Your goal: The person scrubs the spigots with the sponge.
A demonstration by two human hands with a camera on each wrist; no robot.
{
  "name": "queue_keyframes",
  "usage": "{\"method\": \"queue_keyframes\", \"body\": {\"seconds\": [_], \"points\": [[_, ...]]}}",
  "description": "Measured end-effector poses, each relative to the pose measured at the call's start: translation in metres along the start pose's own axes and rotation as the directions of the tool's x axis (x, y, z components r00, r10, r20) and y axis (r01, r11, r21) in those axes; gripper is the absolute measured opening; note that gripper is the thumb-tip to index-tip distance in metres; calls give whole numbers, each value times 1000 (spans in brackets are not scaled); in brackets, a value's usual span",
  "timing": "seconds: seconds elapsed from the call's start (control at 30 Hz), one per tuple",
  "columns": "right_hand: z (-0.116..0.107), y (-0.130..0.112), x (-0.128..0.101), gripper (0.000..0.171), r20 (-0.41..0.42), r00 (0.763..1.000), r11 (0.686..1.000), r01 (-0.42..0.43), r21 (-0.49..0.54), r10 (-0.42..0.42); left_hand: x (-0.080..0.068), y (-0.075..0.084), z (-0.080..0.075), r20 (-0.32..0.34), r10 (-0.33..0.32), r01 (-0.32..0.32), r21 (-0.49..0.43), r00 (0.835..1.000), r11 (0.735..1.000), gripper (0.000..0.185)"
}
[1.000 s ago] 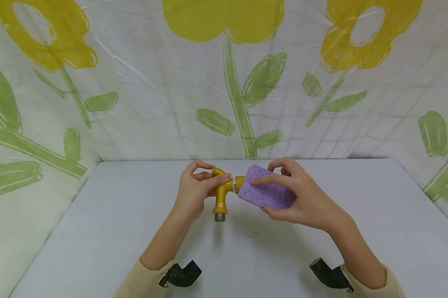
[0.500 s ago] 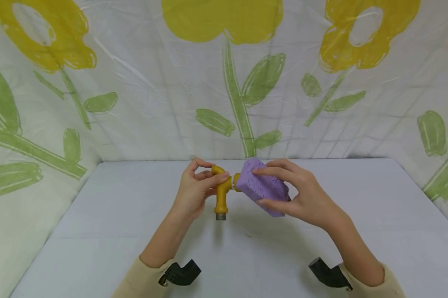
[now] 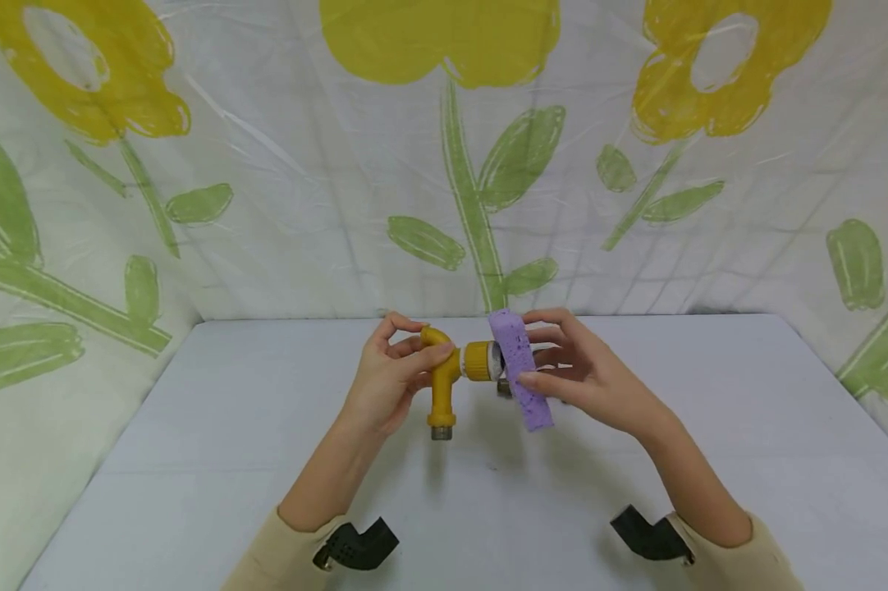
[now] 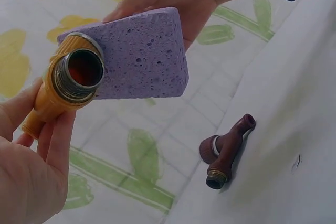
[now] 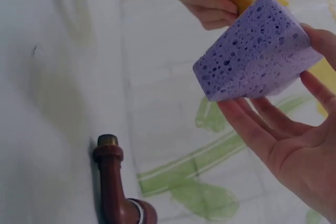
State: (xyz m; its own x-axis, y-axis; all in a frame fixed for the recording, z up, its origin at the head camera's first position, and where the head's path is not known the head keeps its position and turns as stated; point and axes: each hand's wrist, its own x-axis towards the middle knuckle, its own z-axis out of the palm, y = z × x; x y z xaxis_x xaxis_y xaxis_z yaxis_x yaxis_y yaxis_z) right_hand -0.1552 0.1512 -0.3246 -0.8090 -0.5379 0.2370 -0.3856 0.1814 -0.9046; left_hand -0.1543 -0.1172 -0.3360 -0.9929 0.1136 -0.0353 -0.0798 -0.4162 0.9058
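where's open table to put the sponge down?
Bare table left of the left hand, the near strip between the forearms, and right of the right hand. Crowded centre: yellow tap, sponge, brown tap lying under them.

Left hand (image 3: pixel 392 373) holds yellow tap (image 3: pixel 444 379); right hand (image 3: pixel 577 373) presses purple sponge (image 3: pixel 519 369) against it

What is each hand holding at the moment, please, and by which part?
The left hand grips the yellow tap at its bend. The right hand pinches the purple sponge by its faces.
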Motion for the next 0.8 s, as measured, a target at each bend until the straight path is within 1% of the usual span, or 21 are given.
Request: {"method": "queue_keyframes", "body": {"seconds": [0.07, 0.1, 0.2, 0.3, 0.4, 0.47, 0.57, 0.7, 0.8], "points": [[1, 1, 0, 57, 17, 1000, 998, -14, 64, 13, 0, 0, 1, -10, -10, 10, -35, 1000, 999, 29], [2, 1, 0, 58, 22, 1000, 997, -10, 78, 9, 0, 0, 2, -18, -14, 13, -51, 1000, 999, 29], [6, 1, 0, 63, 17, 1000, 997, 25, 71, -27, -1, 0, 4, -47, -17, 13, -94, 999, 995, 29], [13, 0, 0, 67, -22, 998, 998, 59, -2, -59, -1, -2, 7, -75, -3, -5, -113, 997, 994, 30], [20, 0, -1, 70, -94, 992, 992, 79, -100, -89, -1, -5, 8, -98, 19, -29, -100, 995, 995, 30], [24, -1, -1, 72, -140, 982, 981, 102, -164, -126, -1, -6, 8, -116, 33, -44, -88, 993, 995, 30], [29, -3, -1, 72, -195, 960, 958, 151, -244, -201, -1, -8, 8, -135, 48, -56, -60, 990, 997, 30], [32, -6, -1, 70, -247, 934, 940, 186, -286, -259, 0, -9, 6, -127, 54, -59, -32, 990, 998, 29], [32, -7, 0, 69, -282, 922, 936, 178, -303, -266, 1, -8, 4, -107, 51, -53, -12, 993, 999, 30]]}}
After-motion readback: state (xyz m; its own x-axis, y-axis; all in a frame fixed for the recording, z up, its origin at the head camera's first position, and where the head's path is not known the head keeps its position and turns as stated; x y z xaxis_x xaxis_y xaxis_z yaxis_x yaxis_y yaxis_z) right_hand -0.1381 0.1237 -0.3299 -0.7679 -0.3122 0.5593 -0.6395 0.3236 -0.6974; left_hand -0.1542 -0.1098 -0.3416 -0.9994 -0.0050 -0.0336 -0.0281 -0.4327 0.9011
